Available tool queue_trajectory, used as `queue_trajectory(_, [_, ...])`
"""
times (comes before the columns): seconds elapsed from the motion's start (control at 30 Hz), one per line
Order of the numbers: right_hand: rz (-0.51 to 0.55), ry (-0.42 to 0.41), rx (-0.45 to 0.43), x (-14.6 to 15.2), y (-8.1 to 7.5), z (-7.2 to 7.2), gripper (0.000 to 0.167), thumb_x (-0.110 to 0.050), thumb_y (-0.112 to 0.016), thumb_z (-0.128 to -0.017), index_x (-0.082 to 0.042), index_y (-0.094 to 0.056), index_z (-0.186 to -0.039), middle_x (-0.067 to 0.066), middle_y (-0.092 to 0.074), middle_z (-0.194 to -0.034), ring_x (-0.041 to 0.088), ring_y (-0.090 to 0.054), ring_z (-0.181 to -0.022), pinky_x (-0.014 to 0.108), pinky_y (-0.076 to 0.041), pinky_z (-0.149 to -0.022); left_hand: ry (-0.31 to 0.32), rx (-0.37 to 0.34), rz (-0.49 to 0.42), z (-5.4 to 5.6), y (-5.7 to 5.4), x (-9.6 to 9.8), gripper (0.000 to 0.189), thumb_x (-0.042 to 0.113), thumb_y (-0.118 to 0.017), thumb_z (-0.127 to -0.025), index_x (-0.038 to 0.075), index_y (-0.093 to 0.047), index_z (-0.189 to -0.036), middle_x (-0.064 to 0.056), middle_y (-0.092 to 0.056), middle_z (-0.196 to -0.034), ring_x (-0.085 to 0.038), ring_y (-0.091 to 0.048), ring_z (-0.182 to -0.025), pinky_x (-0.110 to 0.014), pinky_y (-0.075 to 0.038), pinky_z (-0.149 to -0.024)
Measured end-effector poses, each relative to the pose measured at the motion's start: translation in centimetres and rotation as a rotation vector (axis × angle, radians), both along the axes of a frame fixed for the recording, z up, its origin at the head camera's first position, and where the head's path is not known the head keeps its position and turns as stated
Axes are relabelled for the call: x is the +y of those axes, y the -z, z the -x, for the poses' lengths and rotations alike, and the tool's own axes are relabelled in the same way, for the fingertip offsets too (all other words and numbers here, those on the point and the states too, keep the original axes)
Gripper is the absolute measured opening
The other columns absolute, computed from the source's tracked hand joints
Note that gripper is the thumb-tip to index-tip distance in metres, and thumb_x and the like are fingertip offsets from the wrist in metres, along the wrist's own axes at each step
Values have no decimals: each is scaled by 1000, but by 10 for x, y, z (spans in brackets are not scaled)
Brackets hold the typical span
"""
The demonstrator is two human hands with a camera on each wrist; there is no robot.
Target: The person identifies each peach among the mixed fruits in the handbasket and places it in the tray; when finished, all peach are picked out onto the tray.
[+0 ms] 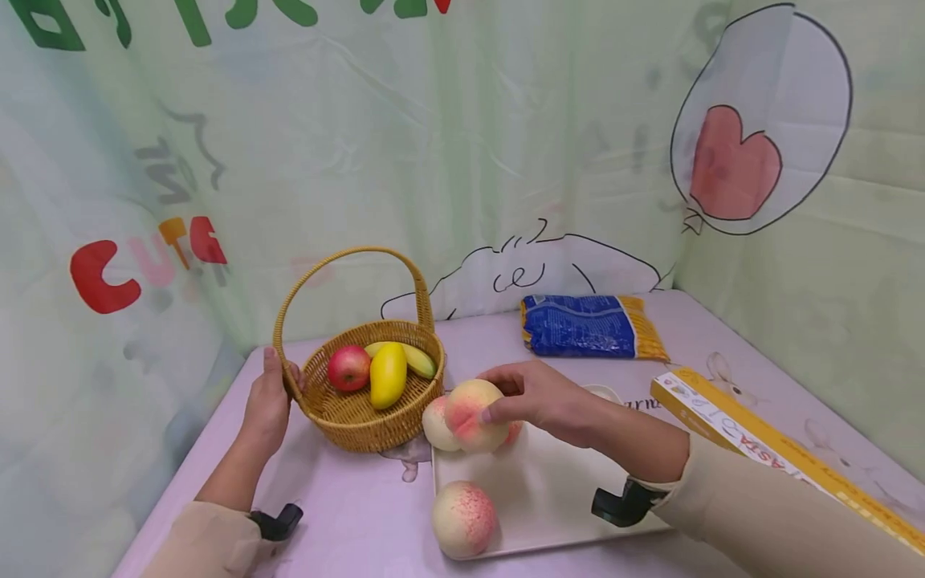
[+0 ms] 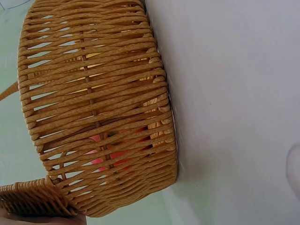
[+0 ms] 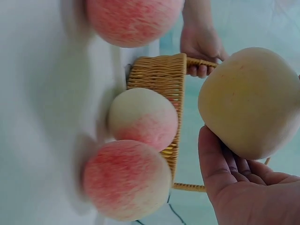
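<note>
My left hand [image 1: 266,405] grips the handle of a woven wicker basket [image 1: 376,429] at its left base. Inside the basket lie a red apple [image 1: 350,368], a yellow mango [image 1: 389,377] and a yellow-green banana [image 1: 421,361], partly hidden by the mango. My right hand [image 1: 545,397] holds a pink-and-cream peach [image 1: 473,413] between thumb and fingers, raised over the left end of a white tray [image 1: 564,498]. Behind the held peach, two more peaches sit close together, one pale peach [image 3: 143,119] and one redder peach [image 3: 126,180]. Another peach [image 1: 465,520] rests at the tray's front left corner.
A blue and yellow plastic packet [image 1: 585,327] lies at the back of the table. To the right stretches a long yellow box [image 1: 780,457]. A printed curtain [image 1: 477,160] hangs behind and along the sides. The basket stands close to the tray's left edge.
</note>
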State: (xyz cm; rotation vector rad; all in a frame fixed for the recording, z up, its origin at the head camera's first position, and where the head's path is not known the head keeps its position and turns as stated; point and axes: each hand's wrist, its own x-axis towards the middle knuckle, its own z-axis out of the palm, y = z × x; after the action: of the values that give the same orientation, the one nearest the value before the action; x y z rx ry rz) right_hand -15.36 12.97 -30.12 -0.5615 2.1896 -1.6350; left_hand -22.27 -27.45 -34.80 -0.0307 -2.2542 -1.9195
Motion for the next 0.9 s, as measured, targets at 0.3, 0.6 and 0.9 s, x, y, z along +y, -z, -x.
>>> queue_trajectory(0.3, [-53,45,-32,14,13,-14,58,-18,-78,-87,2,-60,-139,10,-71,-121,21,-64,-109,37,-52,-99,8,11,-19,0,-1,-1,66,68,-23,-105,8,-48,-92,3,-51,-81,-15,-49,-84,-27,-41,-81])
queue_trajectory(0.6, [-89,46,-65,23,30,-23,50,-18,-78,-86,-1,-65,-131,6,-72,-112,20,-63,-102,35,-51,-91,14,11,-74,-1,0,3,62,64,-25,-107,10,-48,-89,4,-51,-79,-14,-48,-83,-27,-39,-81])
queue_trajectory(0.9, [-176,61,-96,24,46,-32,46,-21,-79,-83,-4,-70,-125,3,-72,-107,18,-63,-98,33,-51,-88,8,17,-70,-1,-2,3,62,61,-25,-108,6,-49,-92,3,-50,-79,-14,-48,-86,-26,-39,-86])
